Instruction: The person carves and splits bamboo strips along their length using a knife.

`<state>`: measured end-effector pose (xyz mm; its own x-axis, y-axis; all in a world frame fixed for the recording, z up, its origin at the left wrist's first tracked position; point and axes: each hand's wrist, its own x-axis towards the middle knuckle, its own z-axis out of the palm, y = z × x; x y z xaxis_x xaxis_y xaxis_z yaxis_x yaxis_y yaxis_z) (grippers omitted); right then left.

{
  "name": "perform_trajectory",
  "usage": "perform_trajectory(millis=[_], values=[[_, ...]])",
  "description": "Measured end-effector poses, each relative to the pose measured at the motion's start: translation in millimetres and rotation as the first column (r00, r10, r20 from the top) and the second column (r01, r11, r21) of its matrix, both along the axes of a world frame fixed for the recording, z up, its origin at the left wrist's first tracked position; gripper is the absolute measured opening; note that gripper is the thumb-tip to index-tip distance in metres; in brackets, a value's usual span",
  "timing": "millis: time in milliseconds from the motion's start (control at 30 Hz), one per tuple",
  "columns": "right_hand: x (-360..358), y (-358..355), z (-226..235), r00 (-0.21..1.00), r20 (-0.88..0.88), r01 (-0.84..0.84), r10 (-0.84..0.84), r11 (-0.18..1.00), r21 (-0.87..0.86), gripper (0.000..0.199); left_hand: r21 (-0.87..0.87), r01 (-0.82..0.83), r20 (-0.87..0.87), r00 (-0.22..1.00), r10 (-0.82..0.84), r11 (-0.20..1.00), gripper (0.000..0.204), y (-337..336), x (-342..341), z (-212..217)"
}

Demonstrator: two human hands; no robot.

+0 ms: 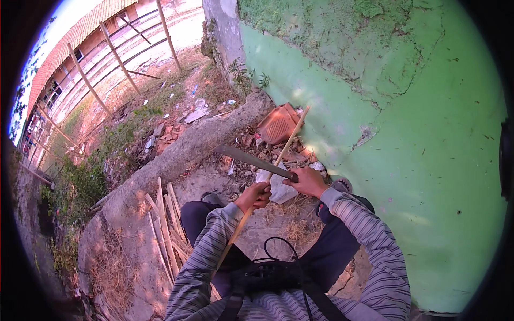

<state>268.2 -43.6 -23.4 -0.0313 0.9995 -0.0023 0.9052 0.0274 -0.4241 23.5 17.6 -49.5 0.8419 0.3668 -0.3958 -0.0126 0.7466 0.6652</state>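
Observation:
My left hand [254, 197] is closed around a long, pale strip of bamboo or wood [292, 136]. The strip slants from beneath my left forearm up toward the green wall. In my right hand [308, 182] is the dark handle of a machete [243, 157], its broad blade pointing left. The blade crosses the strip just above my left hand; whether its edge bites into the strip I cannot tell. On the ground left of my knees lies a pile of similar split strips [167, 227].
A peeling green wall [428, 160] rises close on my right. Ahead lie a broken orange brick block [279, 124], rubble and a white scrap [282, 188]. A low concrete ledge [176, 140] runs diagonally at left, with weeds [85, 182] and a pole fence [115, 56] beyond it.

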Motion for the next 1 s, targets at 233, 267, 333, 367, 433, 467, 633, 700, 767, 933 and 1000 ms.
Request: perform_trajectory(millis=[233, 267, 333, 367, 433, 467, 633, 700, 767, 933, 1000], values=[[-42.9, -26.7, -43.6, 0.989, -0.017, 0.144, -0.144, 0.989, -0.018, 0.054, 0.067, 0.084, -0.184, 0.981, -0.070, 0.994, 0.037, 1.3, -13.2, -44.9], [-48.8, -29.5, -62.7, 0.982, -0.077, 0.165, -0.171, 0.983, -0.082, 0.054, 0.069, 0.101, -0.270, 0.960, -0.079, 0.992, 0.037, -0.4, -14.9, -55.9], [-57.7, -39.7, -93.3, 0.951, -0.196, 0.198, -0.241, 0.956, -0.217, 0.055, 0.072, 0.070, -0.469, 0.883, -0.029, 0.995, 0.037, -12.3, -8.1, -66.9], [-64.9, -48.6, -109.8, 0.947, -0.202, 0.204, -0.250, 0.953, -0.224, 0.055, 0.066, 0.080, -0.476, 0.879, -0.039, 0.995, 0.037, -18.6, -10.1, -74.5], [-83.8, -61.5, -148.1, 0.882, -0.393, 0.238, -0.261, 0.965, -0.107, 0.056, 0.193, 0.263, -0.571, 0.814, -0.110, 0.945, 0.037, -20.6, -26.4, -101.9], [-100.0, -62.8, -166.7, 0.888, -0.396, 0.200, -0.234, 0.972, -0.125, 0.055, 0.119, 0.214, -0.538, 0.835, -0.119, 0.970, 0.042, -18.6, -48.3, -127.9], [-126.0, -91.8, -190.8, 0.862, -0.429, 0.149, -0.269, 0.944, -0.293, 0.050, -0.059, 0.086, -0.657, 0.746, -0.103, 0.995, 0.043, -59.2, -68.4, -144.5], [-116.4, -102.7, -214.9, 0.875, -0.415, 0.144, -0.247, 0.954, -0.265, 0.047, 0.051, 0.144, -0.736, 0.675, -0.060, 0.988, 0.044, -72.8, -57.2, -146.4], [-117.9, -104.5, -219.0, 0.874, -0.426, 0.109, -0.232, 0.950, -0.293, 0.040, 0.118, 0.191, -0.777, 0.629, -0.029, 0.974, 0.045, -84.6, -63.5, -152.3], [-114.7, -104.2, -229.4, 0.853, -0.465, 0.072, -0.238, 0.935, -0.348, 0.033, 0.269, 0.274, -0.762, 0.647, 0.030, 0.923, 0.052, -95.2, -72.2, -181.3], [-112.8, -107.2, -237.5, 0.834, -0.496, 0.087, -0.242, 0.945, -0.316, 0.032, 0.369, 0.410, -0.791, 0.610, 0.050, 0.834, 0.060, -93.8, -64.3, -180.0]])
